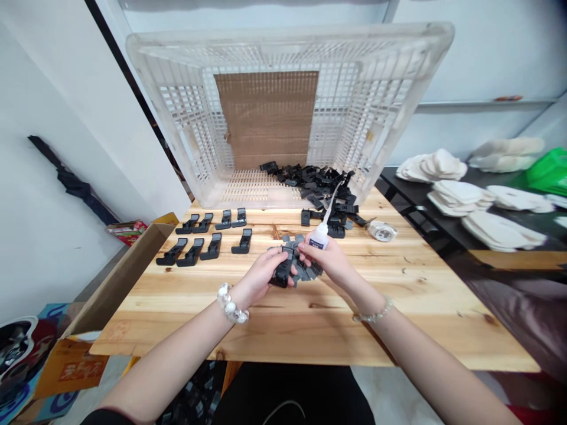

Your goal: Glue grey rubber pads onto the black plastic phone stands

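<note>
My left hand [264,268] is closed around a black plastic clip [282,273], held low over the middle of the wooden table. Close beside it, my right hand [325,255] grips a small white glue bottle [319,236] with a long thin nozzle pointing up and away from me. Beneath both hands lies a loose heap of small grey square pads [305,271], partly hidden by my fingers. To the left, several black clips [211,246] of the same kind stand in two rows, with grey faces on some of them.
A white plastic crate [195,159] lies on its side at the back, a cardboard sheet [270,118] inside. Black clips [323,183] spill from its mouth. A tape roll [381,231] sits right of them. White pads [460,198] are stacked on a dark table at right.
</note>
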The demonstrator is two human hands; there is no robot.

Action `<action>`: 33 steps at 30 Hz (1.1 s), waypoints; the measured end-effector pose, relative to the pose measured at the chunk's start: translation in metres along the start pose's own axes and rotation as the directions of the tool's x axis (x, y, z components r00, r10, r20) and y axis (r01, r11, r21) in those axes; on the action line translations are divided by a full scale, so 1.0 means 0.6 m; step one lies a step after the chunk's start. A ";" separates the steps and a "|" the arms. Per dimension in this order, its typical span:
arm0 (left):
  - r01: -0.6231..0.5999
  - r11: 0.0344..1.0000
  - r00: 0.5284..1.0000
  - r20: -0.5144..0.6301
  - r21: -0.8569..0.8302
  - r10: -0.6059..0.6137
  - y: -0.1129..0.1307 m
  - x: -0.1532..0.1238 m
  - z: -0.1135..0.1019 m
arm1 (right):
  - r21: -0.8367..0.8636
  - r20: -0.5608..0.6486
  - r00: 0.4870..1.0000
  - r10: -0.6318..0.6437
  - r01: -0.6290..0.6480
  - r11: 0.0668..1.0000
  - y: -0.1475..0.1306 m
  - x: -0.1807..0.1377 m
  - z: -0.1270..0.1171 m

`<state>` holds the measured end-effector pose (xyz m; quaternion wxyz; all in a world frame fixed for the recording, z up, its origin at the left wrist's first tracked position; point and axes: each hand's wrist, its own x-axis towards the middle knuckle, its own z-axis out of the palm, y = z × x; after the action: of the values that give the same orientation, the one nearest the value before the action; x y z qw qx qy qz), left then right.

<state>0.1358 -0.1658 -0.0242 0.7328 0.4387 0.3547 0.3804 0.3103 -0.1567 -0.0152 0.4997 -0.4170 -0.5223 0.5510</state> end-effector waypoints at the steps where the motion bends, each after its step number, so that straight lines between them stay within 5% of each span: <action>1: 0.003 1.000 1.000 -0.003 -0.008 -0.003 0.001 -0.001 -0.001 | 0.007 -0.007 1.000 -0.001 0.001 1.000 0.001 0.000 0.000; 33: -0.013 0.995 0.999 -0.051 -0.102 0.007 0.007 0.001 -0.007 | 0.012 -0.072 0.997 0.015 -0.014 1.000 0.004 0.003 0.000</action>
<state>0.1318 -0.1623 -0.0222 0.7432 0.3927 0.3510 0.4127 0.3100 -0.1545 -0.0177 0.5167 -0.4372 -0.4978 0.5422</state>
